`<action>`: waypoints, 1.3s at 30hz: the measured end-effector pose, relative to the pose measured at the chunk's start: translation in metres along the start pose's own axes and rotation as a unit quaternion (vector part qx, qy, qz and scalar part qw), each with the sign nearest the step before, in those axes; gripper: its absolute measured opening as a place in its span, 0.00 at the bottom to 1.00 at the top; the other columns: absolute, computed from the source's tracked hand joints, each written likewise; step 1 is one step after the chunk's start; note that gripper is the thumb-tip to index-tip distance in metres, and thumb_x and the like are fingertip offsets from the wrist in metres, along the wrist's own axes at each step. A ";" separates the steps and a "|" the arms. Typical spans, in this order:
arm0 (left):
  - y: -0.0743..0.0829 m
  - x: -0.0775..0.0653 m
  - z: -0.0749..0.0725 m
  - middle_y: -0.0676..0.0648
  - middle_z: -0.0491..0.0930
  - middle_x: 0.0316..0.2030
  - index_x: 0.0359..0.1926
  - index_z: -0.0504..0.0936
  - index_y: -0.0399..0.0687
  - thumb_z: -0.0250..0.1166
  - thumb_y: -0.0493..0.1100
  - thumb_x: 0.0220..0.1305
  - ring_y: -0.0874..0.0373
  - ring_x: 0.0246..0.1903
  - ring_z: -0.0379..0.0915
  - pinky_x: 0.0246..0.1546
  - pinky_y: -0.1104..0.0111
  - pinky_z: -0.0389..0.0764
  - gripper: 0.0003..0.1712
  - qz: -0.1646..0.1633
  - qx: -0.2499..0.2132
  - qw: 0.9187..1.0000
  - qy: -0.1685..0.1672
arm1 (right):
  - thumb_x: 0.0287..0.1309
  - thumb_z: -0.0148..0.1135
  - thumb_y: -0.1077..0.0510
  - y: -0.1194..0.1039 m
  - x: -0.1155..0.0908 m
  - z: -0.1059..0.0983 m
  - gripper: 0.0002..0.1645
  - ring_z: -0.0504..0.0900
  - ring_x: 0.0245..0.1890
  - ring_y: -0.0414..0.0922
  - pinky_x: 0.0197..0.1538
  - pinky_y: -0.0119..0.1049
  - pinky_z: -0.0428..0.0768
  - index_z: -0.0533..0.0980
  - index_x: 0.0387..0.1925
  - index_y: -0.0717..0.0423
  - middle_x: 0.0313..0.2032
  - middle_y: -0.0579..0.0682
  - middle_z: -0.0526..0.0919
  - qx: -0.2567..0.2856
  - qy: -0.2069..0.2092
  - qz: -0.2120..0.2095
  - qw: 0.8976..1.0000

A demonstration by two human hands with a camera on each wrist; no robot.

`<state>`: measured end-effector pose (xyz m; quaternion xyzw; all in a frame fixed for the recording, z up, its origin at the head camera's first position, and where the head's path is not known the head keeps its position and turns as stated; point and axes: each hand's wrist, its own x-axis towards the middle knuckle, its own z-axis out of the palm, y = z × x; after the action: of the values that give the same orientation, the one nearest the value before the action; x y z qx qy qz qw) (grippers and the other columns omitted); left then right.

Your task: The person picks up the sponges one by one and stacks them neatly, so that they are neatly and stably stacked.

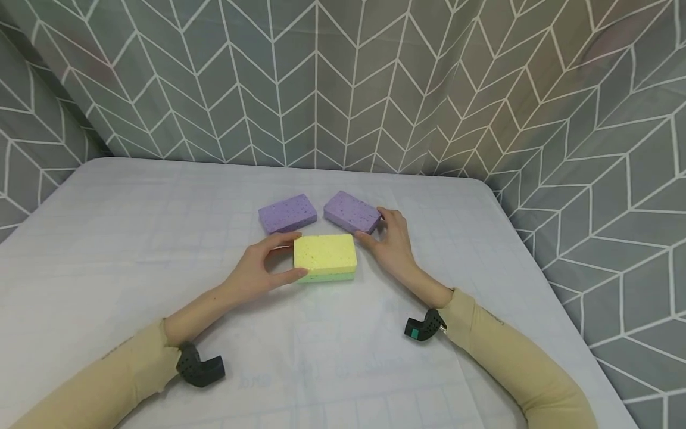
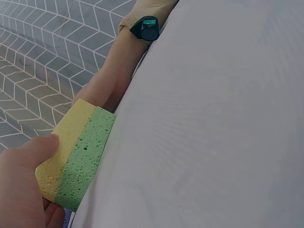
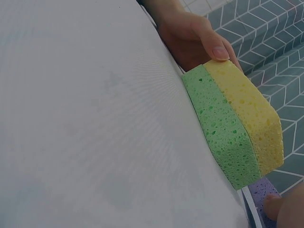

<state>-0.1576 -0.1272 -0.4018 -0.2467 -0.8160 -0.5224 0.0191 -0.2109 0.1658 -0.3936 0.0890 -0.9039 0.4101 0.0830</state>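
Note:
A yellow sponge (image 1: 325, 253) lies on top of a green sponge (image 1: 328, 277), the two stacked flat in the middle of the table. My left hand (image 1: 261, 266) pinches the yellow one at its left end; the thumb is at the near side and the fingers reach round the far side. Behind the stack, my right hand (image 1: 390, 244) grips the right end of a purple sponge (image 1: 351, 211) between thumb and fingers. In the right wrist view, the right thumb (image 3: 273, 206) touches that sponge low in the corner.
A second purple sponge (image 1: 288, 213) lies behind the stack, to the left of the gripped one, with a small gap between them. The white-covered table (image 1: 134, 238) ends at a patterned grey curtain (image 1: 321, 83) at the back and right.

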 end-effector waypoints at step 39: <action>0.000 0.000 0.002 0.44 0.75 0.63 0.68 0.70 0.40 0.77 0.42 0.55 0.49 0.63 0.72 0.67 0.59 0.74 0.41 0.003 -0.003 1.000 0.003 | 0.59 0.71 0.50 0.000 -0.001 -0.001 0.45 0.63 0.68 0.53 0.75 0.51 0.61 0.62 0.71 0.62 0.65 0.57 0.67 0.024 0.030 -0.012 0.999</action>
<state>-0.1577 -0.1258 -0.4025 -0.2474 -0.8135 -0.5258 0.0221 -0.2096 0.1666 -0.3927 0.0895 -0.8898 0.4330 0.1129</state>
